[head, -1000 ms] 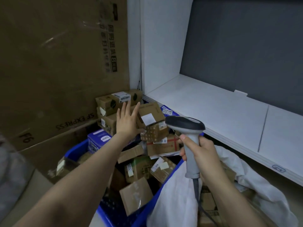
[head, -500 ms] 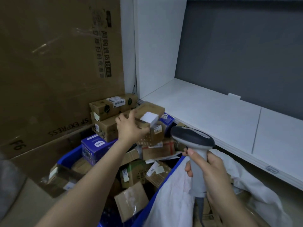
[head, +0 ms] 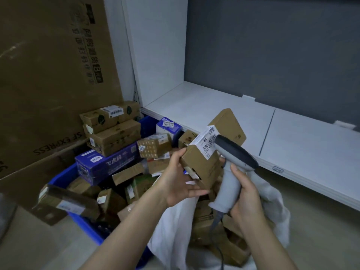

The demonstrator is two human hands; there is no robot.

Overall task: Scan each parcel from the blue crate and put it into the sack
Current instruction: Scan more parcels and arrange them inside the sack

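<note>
The left hand (head: 181, 182) grasps a small brown cardboard parcel (head: 224, 123): the thumb lies on its near left edge and the fingers curl under its base. The parcel is held tilted in the air, at the centre of the scene, above the place where the blue crate (head: 64, 177) meets the white sack (head: 171, 227). A white barcode label (head: 204, 142) on the upper face of the parcel is turned towards the camera. The right hand (head: 246, 193) is clenched round the grey handle of a handheld scanner (head: 231, 164). The dark head of the scanner points left and overlaps the right edge of the label; contact between the two cannot be confirmed. A cable leaves the base of the handle and runs down over the sack. The crate stands at left and is heaped with parcels, mostly brown cartons, with one long purple box (head: 109, 162) on its far left side. The sack stands open just right of the crate, near the camera, and holds several brown cartons. A large flattened carton (head: 48, 84) leans upright behind the crate. A white shelf (head: 302, 141) with a grey back panel runs along the far right
</note>
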